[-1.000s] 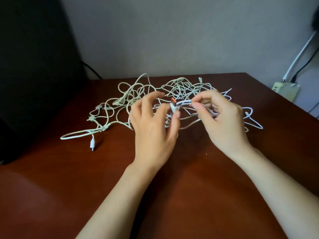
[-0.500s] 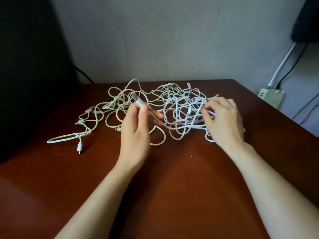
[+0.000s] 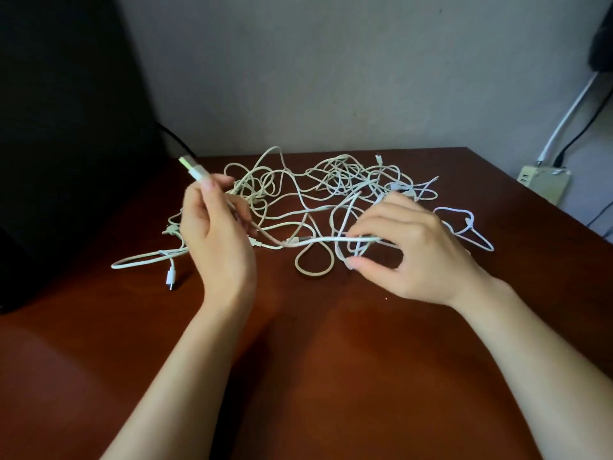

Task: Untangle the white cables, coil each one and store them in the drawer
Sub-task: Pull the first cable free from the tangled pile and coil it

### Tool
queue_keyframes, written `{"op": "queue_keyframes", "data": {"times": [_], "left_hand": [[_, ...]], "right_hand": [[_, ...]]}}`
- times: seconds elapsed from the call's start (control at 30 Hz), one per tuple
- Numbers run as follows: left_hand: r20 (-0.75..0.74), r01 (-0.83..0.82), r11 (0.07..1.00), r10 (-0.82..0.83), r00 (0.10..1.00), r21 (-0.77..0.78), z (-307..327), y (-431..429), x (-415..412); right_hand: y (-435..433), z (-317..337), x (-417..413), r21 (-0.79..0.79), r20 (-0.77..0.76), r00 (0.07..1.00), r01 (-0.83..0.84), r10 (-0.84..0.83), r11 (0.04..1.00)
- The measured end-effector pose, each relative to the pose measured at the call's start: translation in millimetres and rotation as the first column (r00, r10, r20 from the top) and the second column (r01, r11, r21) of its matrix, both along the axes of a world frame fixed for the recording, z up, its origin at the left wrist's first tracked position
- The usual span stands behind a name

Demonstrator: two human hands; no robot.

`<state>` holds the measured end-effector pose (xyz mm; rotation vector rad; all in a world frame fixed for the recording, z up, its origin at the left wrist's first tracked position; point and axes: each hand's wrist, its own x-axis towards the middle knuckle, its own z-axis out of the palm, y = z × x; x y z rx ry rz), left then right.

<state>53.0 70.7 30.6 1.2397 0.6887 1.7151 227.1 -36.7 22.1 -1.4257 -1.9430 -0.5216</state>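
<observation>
A tangle of white cables (image 3: 335, 184) lies across the far half of the brown table (image 3: 298, 343). My left hand (image 3: 215, 234) is raised at the tangle's left side and pinches a white USB plug (image 3: 194, 169), whose cable runs down past the palm toward the right. My right hand (image 3: 408, 247) is at the tangle's near right side, its thumb and fingers curled round strands of the white cables (image 3: 351, 240). One loose plug end (image 3: 170, 277) lies on the table at the left. No drawer is in view.
A dark object (image 3: 59, 127) fills the left edge beside the table. A grey wall stands behind. A beige power strip (image 3: 544, 184) with black and white leads sits off the table's far right edge.
My left hand has lifted the plug up and to the left, drawing its cable out of the tangle. My right hand has shifted nearer and lower on the strands.
</observation>
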Motion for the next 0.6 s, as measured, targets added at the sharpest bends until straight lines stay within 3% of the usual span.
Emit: {"op": "queue_keyframes", "data": {"times": [0.17,0.3,0.37,0.47,0.53,0.6], "left_hand": [[-0.002,-0.182,0.983,0.182,0.983,-0.025,2,4,-6],[-0.272,-0.088,0.996,0.092,0.958,0.027,-5,3,-4],[-0.483,0.011,0.993,0.047,0.875,0.116,-9,-8,1],[-0.729,0.340,0.918,-0.089,0.678,0.205,-13,-26,8],[-0.836,0.514,0.825,-0.100,0.539,0.232,-16,-32,11],[-0.871,0.569,0.790,-0.097,0.482,0.227,-22,-32,15]], "right_hand": [[6,-4,6,0.032,-0.015,0.998,0.063,-0.062,0.998],[5,-5,4,0.105,-0.068,0.994,0.098,-0.091,0.990],[5,-5,0,0.157,-0.063,0.992,0.122,-0.113,0.980],[5,-5,-7,0.255,-0.143,0.982,0.158,-0.124,0.954],[4,-3,-12,0.286,-0.268,0.958,0.183,-0.105,0.941],[2,-1,-16,0.291,-0.358,0.931,0.187,-0.074,0.938]]}}
